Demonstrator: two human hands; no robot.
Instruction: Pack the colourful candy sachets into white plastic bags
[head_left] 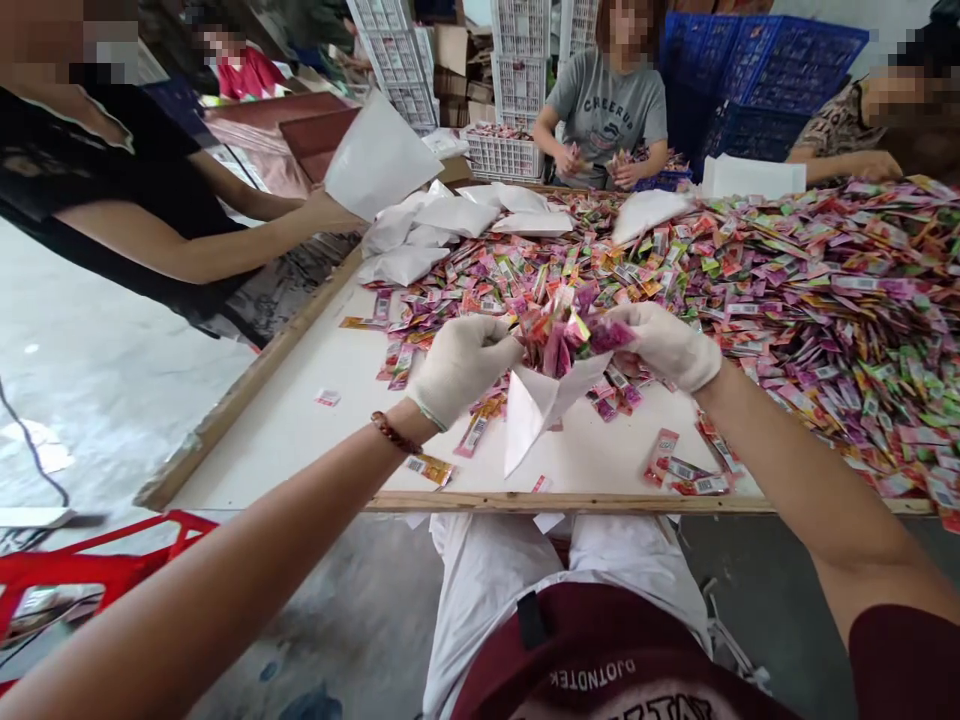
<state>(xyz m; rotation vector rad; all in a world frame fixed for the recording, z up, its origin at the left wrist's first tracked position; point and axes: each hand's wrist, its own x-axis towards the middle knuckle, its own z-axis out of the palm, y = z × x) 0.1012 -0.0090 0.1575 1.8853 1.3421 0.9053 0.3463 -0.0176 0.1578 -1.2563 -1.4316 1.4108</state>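
Note:
Both my hands wear white gloves. My left hand [459,366] is closed on the rim of a white paper bag [538,412] that hangs open above the table. My right hand [664,344] is closed on a bunch of colourful sachets [561,338] at the bag's mouth. A big heap of the same small sachets [825,290] covers the table to the right and behind my hands. A few loose sachets [679,472] lie near the front edge.
The white table [300,420] has a wooden rim [570,502]. Filled white bags [442,225] lie at the far side. A person at left holds up a white bag [379,160]; two others work at the back. White and blue crates [757,80] stand behind. A red stool [97,565] is at lower left.

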